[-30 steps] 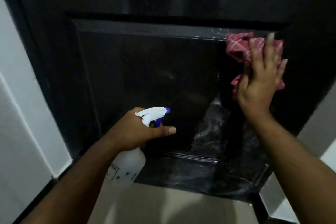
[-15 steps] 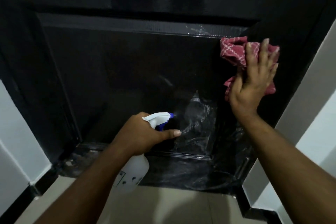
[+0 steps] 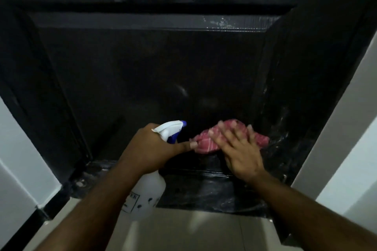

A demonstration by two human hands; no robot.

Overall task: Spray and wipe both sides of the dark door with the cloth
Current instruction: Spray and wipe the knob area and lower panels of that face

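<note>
The dark door [image 3: 155, 75] fills most of the view, with a recessed lower panel and wet streaks along its right side and bottom rail. My left hand [image 3: 151, 149] grips the neck of a white spray bottle [image 3: 146, 193] with a white and blue trigger head, its nozzle pointing at the door. My right hand [image 3: 240, 155] presses a red patterned cloth [image 3: 206, 144] flat against the lower part of the panel, fingers spread and blurred by motion. The cloth lies just right of the bottle's nozzle.
White wall [image 3: 346, 159] stands to the right of the door and another white wall [image 3: 18, 159] with a dark skirting to the left. Pale floor tiles [image 3: 204, 232] lie below the door's bottom edge.
My right hand has swept the cloth down from the panel's upper right corner to its lower middle. The left hand with the bottle has stayed near the same spot.
</note>
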